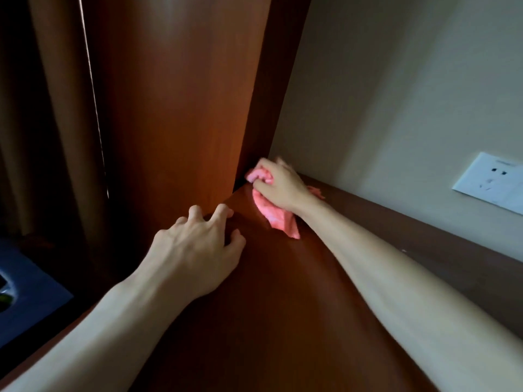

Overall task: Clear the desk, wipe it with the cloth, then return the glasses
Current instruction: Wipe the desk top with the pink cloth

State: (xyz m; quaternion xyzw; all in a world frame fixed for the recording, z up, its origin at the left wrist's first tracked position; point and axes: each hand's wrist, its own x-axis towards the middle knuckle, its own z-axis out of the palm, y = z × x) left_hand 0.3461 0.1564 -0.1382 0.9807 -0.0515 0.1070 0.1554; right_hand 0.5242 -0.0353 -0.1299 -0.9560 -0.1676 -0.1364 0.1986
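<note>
Right hand (278, 188) grips a bunched pink cloth (271, 213), fingers curled round its upper folds. Cloth lies pressed on the brown desk (283, 292) at the far corner, where the desktop meets a tall wooden side panel (184, 108) and the beige wall (396, 94). A loose tail of the cloth trails back along the desk beneath the wrist; a smaller bit shows on the wall side of the hand. Fingertips of this hand are blurred, so their exact placement is unclear.

Left hand (198, 244) holds nothing. Fingers spread and bent, tips resting on the desk's left edge just beside the panel.

White wall socket (492, 182) on the wall at right, above the desk's raised back strip. Brown curtain (56, 108) hangs left of the panel. Dark blue object (25, 295) at lower left, below desk level; possibly a lined bin, cannot confirm.
</note>
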